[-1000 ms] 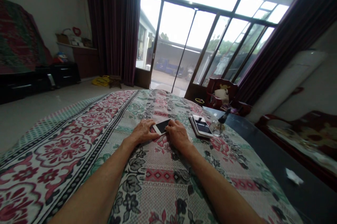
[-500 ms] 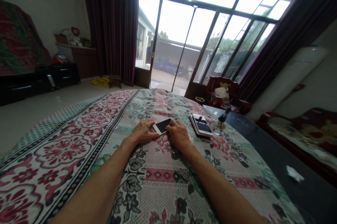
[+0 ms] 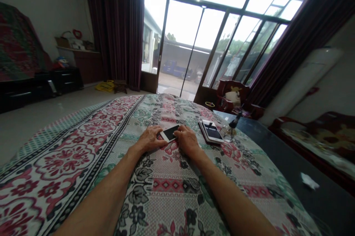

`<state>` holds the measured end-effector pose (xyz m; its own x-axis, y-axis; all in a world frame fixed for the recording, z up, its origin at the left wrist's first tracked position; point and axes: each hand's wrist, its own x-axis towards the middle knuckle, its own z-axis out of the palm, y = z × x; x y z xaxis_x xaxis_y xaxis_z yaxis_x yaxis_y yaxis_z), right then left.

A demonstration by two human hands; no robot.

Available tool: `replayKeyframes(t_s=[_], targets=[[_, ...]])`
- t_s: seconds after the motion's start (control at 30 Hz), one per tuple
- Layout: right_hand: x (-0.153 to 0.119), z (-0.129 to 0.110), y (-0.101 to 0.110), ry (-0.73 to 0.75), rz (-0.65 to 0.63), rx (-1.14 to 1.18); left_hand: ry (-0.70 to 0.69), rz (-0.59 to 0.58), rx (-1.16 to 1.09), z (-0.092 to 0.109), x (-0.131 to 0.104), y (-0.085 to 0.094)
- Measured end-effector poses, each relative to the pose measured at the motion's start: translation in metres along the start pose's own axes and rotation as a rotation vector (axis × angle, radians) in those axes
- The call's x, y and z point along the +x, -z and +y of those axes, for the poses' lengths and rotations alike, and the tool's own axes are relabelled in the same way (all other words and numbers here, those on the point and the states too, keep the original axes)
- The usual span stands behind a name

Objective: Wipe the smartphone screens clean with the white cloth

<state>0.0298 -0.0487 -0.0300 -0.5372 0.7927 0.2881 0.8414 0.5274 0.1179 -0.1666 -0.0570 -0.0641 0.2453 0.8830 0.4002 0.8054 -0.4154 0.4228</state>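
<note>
A white smartphone (image 3: 169, 133) with a dark screen lies between my two hands, close to the flowered tablecloth (image 3: 169, 162). My left hand (image 3: 150, 138) grips its left end, thumb along the near edge and fingers at the far side. At the right end, my right hand (image 3: 188, 140) is closed on the phone, its fingertips curled over the edge. Some of the right fingers are hidden behind the hand. To the right sits a small stack of white phones or tablets (image 3: 212, 132), the top one with its dark screen up.
Beside the stack stands a clear glass container (image 3: 229, 132) with a dark-topped object (image 3: 235, 120) in it. A crumpled white tissue (image 3: 310, 181) lies on the dark surface at right. Wooden seats (image 3: 233, 93) and glass doors (image 3: 191, 51) are beyond the table.
The view has shifted very slightly. Both hands keep their hold on the smartphone, with no clear movement of it.
</note>
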Motion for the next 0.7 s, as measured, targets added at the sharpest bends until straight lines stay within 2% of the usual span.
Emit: replayKeyframes(t_s=[0.1,0.3,0.47,0.57,0.7], targets=[[-0.002,0.009,-0.001,-0.048,0.015,0.014,-0.012,-0.008,0.014,0.000,0.001,0.000],[-0.011,0.010,0.000,0.029,0.013,0.123,-0.017,-0.021,0.000,-0.004,0.001,-0.002],[-0.011,0.009,-0.002,0.027,-0.001,0.167,-0.031,-0.027,0.031,0.000,0.000,0.000],[-0.009,0.009,-0.004,0.020,0.004,0.164,0.011,-0.004,0.058,0.005,0.001,-0.003],[-0.007,0.012,-0.009,0.009,0.034,0.168,0.096,0.085,0.043,0.003,0.004,-0.011]])
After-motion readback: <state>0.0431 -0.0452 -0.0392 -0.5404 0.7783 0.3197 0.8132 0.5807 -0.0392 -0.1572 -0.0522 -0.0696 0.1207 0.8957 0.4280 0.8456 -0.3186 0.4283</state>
